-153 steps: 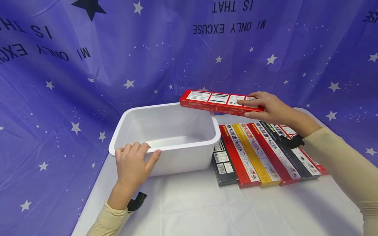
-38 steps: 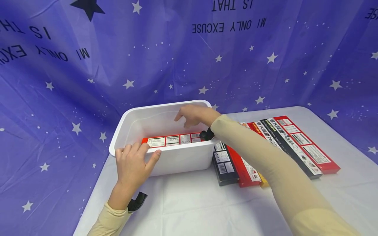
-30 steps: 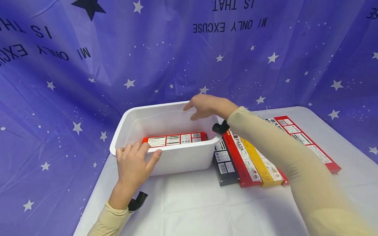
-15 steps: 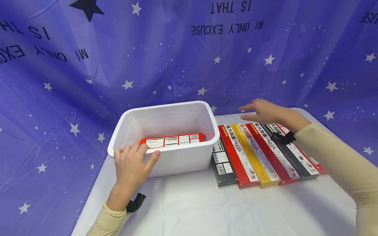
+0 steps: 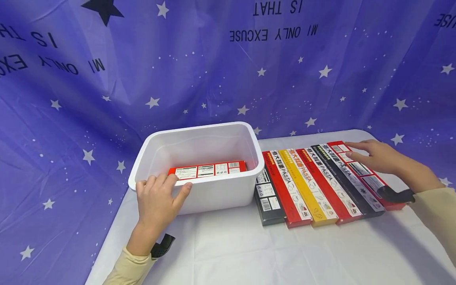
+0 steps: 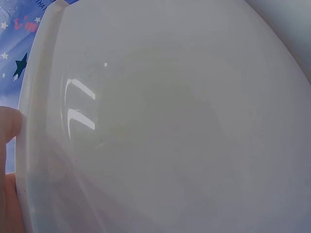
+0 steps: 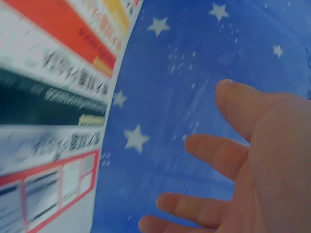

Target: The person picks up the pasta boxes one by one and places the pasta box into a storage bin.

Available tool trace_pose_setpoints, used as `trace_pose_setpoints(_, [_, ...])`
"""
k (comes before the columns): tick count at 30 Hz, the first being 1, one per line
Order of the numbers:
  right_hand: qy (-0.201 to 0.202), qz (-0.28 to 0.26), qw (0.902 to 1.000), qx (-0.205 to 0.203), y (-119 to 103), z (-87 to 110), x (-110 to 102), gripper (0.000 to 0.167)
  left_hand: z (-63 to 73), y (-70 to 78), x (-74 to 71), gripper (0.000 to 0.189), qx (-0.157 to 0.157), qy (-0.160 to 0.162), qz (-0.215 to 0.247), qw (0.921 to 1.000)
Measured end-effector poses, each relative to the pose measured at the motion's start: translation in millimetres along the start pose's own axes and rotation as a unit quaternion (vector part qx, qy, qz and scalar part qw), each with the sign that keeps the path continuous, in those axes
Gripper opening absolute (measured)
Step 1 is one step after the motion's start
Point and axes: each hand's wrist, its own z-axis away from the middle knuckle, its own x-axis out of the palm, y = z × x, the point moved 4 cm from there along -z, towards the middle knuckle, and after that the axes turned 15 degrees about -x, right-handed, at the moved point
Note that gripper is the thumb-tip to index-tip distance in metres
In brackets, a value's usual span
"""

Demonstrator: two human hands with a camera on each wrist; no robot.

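Note:
My left hand [image 5: 156, 204] grips the near left rim of a white plastic bin [image 5: 221, 194], fingers over the edge and thumb along the outside. In the left wrist view the bin's smooth outer wall [image 6: 175, 116] takes up most of the picture. Inside the bin lies a red pasta box [image 5: 206, 170], printed side up. My right hand [image 5: 382, 158] hovers over the far end of the rightmost red pasta box [image 5: 360, 168], its fingers spread and holding nothing. That box shows its label panels. The right wrist view shows the same hand [image 7: 265, 155] with fingers apart.
Left of that box lie a black pasta box [image 5: 343, 174], a red one [image 5: 329, 186], a yellow one [image 5: 306, 186], another red one [image 5: 290, 194] and a black one [image 5: 271, 204] beside the bin. A purple star-printed cloth [image 5: 199, 71] hangs behind the white table [image 5: 228, 245].
The red pasta box that my right hand held above the bin now lies inside it. My right hand has let go and moved right, over the row's end. My left hand stays on the rim.

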Motion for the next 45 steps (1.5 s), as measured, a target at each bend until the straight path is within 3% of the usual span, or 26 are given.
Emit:
trace_pose_setpoints(10, [-0.006, 0.018, 0.9990, 0.041, 35.6, 45.1, 34.1, 0.069, 1.1, -0.5, 0.3, 0.056, 0.000, 0.001, 0.000, 1.0000])
trace_pose_setpoints(18, [-0.015, 0.015, 0.9969, 0.076, 52.6, 66.5, 68.2, 0.074, 1.7, -1.2, 1.0, 0.059, -0.003, -0.007, -0.001, 1.0000])
trace_pose_setpoints(25, [-0.009, 0.005, 0.9972, 0.074, 60.7, 83.1, 90.7, 0.070, 2.1, -1.3, 1.0, 0.056, -0.003, -0.010, 0.000, 0.9999])
trace_pose_setpoints(30, [0.009, -0.014, 0.9974, 0.070, 58.2, 92.5, 100.4, 0.066, 1.2, -1.0, -0.1, 0.059, -0.003, -0.008, -0.001, 1.0000])
trace_pose_setpoints(37, [-0.003, -0.026, 0.9957, 0.089, 63.4, 99.2, 108.4, 0.069, 0.7, -0.2, 0.5, 0.060, 0.004, -0.001, 0.002, 1.0000])
trace_pose_setpoints(45, [0.018, -0.004, 0.9948, 0.100, 76.9, 106.8, 111.7, 0.076, 0.4, -1.1, 2.5, 0.057, 0.003, -0.003, 0.001, 1.0000])
